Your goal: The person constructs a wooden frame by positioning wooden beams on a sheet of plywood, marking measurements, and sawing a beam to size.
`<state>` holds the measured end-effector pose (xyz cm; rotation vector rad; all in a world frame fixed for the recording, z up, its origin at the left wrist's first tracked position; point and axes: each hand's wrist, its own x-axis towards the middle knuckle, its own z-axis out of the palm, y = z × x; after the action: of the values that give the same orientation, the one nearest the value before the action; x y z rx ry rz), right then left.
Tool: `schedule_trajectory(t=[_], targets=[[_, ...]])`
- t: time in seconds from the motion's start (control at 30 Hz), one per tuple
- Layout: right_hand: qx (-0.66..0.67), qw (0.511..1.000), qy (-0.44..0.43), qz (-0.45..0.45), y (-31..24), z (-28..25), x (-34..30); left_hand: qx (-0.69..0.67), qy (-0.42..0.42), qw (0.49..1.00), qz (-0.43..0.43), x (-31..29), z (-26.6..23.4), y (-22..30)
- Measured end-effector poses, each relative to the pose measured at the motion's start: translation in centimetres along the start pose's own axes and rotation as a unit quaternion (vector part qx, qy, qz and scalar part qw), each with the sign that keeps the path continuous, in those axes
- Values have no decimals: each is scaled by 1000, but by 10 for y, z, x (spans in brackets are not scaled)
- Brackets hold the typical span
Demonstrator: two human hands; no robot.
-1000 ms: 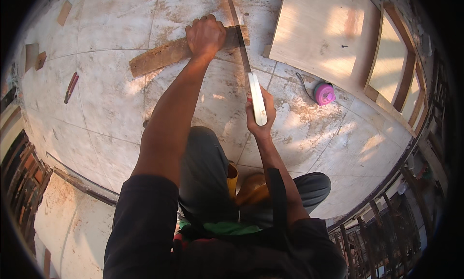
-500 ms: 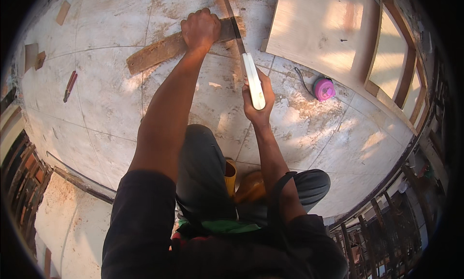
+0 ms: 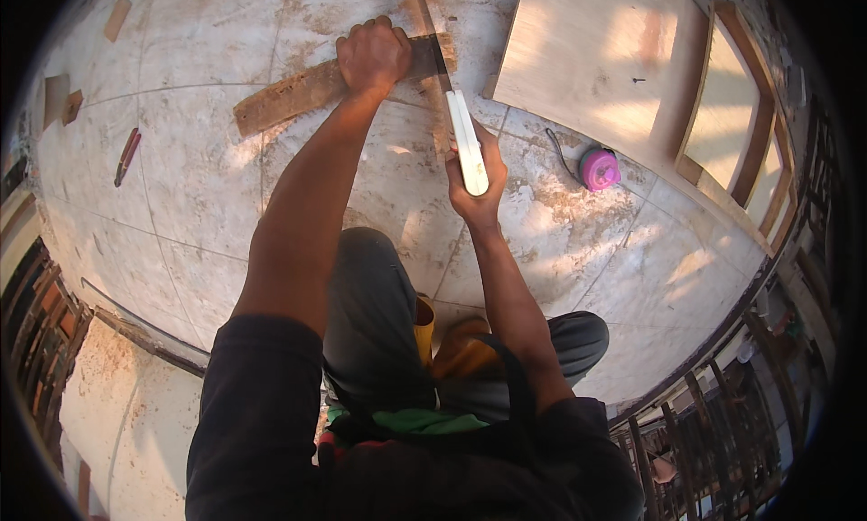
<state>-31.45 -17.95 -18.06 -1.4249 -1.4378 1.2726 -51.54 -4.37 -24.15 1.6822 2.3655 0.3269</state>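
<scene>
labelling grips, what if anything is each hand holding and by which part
The right hand holds a saw by its white handle. The left hand sits clenched over the wooden plank, right of its middle; whether it grips cannot be told.

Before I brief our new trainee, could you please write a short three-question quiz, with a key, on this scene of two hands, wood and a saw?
1. True or false: in the picture, the round pink tape measure lies to the right of the white-handled metal handsaw.
2. Fill in the blank: the ____ hand rests on the rough brown wooden plank.
3. Choose one: the right hand is
A) lying open on the plank
B) closed around the handsaw's handle
C) closed around the tape measure

Key:
1. True.
2. Left: the left hand is on the plank.
3. B.
</scene>
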Motion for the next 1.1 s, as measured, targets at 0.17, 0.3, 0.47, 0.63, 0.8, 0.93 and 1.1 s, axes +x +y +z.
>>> schedule_trajectory(t=[0.17,0.3,0.47,0.63,0.8,0.93,1.1], targets=[[-89,995,-28,45,3,-64,-168,21,-17,999,-36,-2,-4,-13],[-36,996,-23,75,-9,-32,-51,6,-15,1000,-6,-7,1,-3],[-4,999,-2,42,3,0,-20,27,2,999,-23,-7,9,-6],[-53,995,-25,83,-5,-55,-140,28,-3,999,-34,-3,2,-13],[-1,998,19,-56,6,9,19,1,-22,1000,-6,1,-2,6],[-24,999,-6,29,9,-17,-77,41,-27,998,-43,-4,-2,-10],[-76,997,-3,-16,15,-42,-123,18,-1,1000,-11,-2,0,-9]])
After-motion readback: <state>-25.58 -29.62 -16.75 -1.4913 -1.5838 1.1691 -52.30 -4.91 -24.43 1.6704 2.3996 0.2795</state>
